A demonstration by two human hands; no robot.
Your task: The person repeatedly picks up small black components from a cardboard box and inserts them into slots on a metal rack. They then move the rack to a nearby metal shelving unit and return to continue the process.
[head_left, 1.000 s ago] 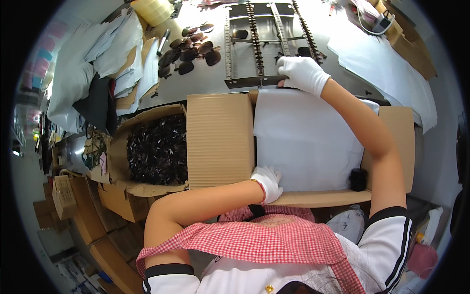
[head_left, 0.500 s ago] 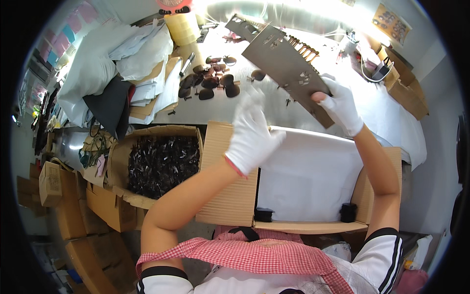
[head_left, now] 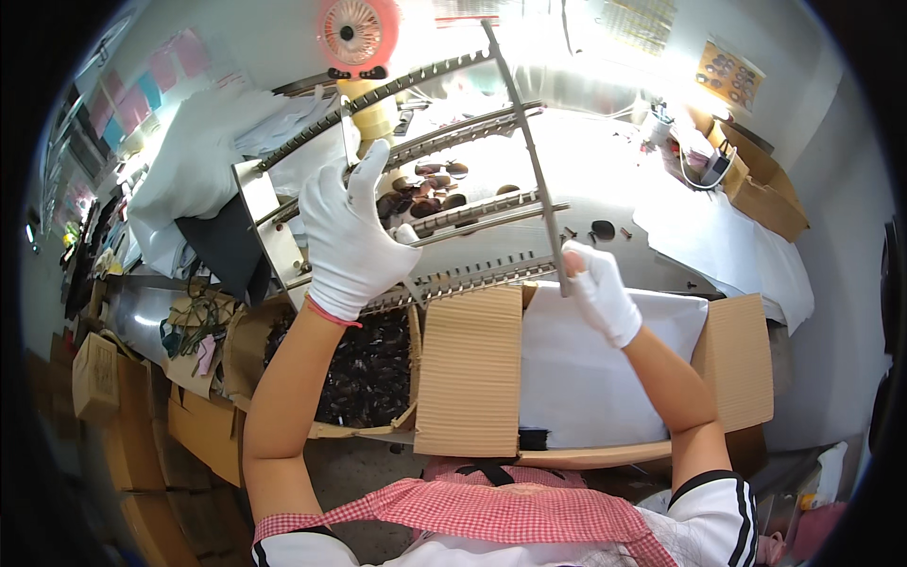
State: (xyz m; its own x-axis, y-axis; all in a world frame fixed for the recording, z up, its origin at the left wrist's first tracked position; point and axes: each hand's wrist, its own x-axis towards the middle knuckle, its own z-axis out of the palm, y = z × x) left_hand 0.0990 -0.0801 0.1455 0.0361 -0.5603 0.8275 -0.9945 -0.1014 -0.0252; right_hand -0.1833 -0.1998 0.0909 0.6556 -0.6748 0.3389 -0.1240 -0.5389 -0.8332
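A metal rack [head_left: 532, 151] with long notched bars is held up and tilted above the worktable. At its left end, my left hand [head_left: 348, 231], in a white glove, closes around the frame with the thumb raised. My right hand [head_left: 602, 295], also gloved with a bare thumb tip showing, pinches the lower corner of the right end plate. Dark sunglass lenses [head_left: 425, 181] lie in a cluster on the table, partly seen through the bars. One loose lens [head_left: 602, 230] rests beside small pins, just beyond my right hand.
Below the rack stand an open carton of dark pieces [head_left: 364, 383] and a cardboard box lined with white sheet [head_left: 605, 378], its flap [head_left: 468, 369] folded out. Papers [head_left: 194, 161] pile up at left; a pink fan [head_left: 354, 36] stands at the back.
The rack has turned from its flat plate side to show its notched bars and moved left. My left hand, free before, now grips its left end; my right hand has come lower.
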